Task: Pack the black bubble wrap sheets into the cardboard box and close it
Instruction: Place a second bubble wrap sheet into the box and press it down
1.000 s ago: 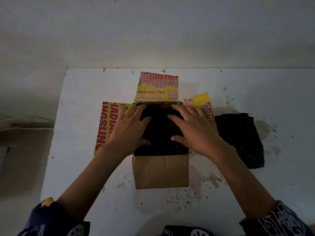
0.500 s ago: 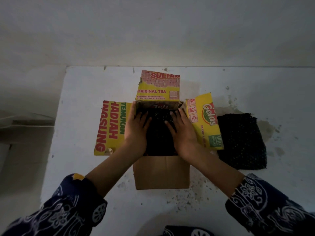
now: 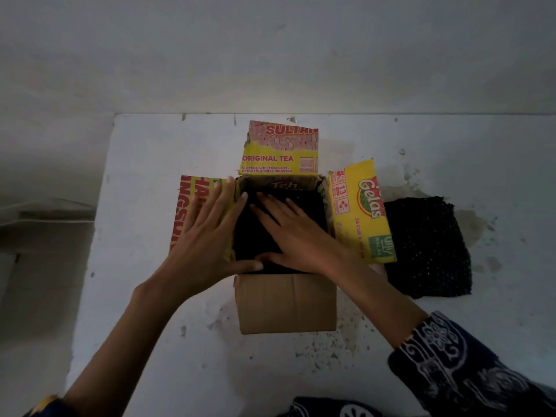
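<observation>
A yellow and red cardboard box [image 3: 285,305] stands open on the white table [image 3: 451,341], all of its flaps spread outward. A black bubble wrap sheet [image 3: 313,206] lies inside it. My right hand [image 3: 298,236] rests flat on that sheet, fingers spread toward the far left corner. My left hand [image 3: 207,233] lies over the box's left edge and left flap [image 3: 183,212], its thumb at the near left corner of the opening. A second black bubble wrap sheet [image 3: 427,245] lies flat on the table just right of the right flap [image 3: 361,212].
The far flap [image 3: 279,149] stands up toward the grey wall behind the table. The table's left edge drops off about a hand's width beyond the left flap. Dark specks and stains mark the tabletop around the box.
Both hands were flat on the sheet inside the box. My left hand has since slid out left onto the box edge and left flap, and my right hand has shifted left across the sheet.
</observation>
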### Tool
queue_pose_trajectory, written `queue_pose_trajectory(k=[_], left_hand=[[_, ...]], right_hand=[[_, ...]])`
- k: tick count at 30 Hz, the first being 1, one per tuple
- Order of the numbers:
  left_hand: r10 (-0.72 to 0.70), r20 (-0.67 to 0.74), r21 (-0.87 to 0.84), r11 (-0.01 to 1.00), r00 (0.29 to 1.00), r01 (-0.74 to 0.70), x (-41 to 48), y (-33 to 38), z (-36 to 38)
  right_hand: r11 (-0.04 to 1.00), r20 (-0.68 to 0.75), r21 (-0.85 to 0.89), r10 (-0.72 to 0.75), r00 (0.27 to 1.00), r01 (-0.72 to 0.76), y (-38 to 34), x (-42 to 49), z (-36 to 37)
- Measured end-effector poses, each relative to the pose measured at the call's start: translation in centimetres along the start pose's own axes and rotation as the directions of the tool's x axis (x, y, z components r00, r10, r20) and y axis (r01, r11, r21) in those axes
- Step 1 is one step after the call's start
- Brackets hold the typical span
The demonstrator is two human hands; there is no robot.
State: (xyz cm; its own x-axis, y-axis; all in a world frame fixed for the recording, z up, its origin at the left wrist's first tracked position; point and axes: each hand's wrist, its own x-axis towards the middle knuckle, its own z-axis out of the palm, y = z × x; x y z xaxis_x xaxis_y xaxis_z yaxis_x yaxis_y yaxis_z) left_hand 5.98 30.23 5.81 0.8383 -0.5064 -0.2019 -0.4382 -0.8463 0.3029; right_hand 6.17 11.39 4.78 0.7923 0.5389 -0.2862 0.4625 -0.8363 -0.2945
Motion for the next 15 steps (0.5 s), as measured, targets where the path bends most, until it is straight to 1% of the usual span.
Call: queue_pose_trajectory(k=[2,9,15], left_hand=[[-0.025,0.029,-0.019,0.999,0.999,0.026,-0.7,-0.6,0.6],[-0.003,0.037,-0.141,0.990,0.999,0.008,-1.1,-0.5,1.7],[-0.005,0.033,-0.156,0.988,0.999,0.010,-1.0,-0.4,1.8]], right_hand=[[0.999,0.028,-0.040,-0.031,0.999,0.032,-0.1,1.2,1.1],[0.983,0.083,-0.186,0.015,0.996,0.001,-0.4,2.5,2.7],[0.972,0.082,-0.234,0.040,0.996,-0.020,-1.0,3.3,2.8]])
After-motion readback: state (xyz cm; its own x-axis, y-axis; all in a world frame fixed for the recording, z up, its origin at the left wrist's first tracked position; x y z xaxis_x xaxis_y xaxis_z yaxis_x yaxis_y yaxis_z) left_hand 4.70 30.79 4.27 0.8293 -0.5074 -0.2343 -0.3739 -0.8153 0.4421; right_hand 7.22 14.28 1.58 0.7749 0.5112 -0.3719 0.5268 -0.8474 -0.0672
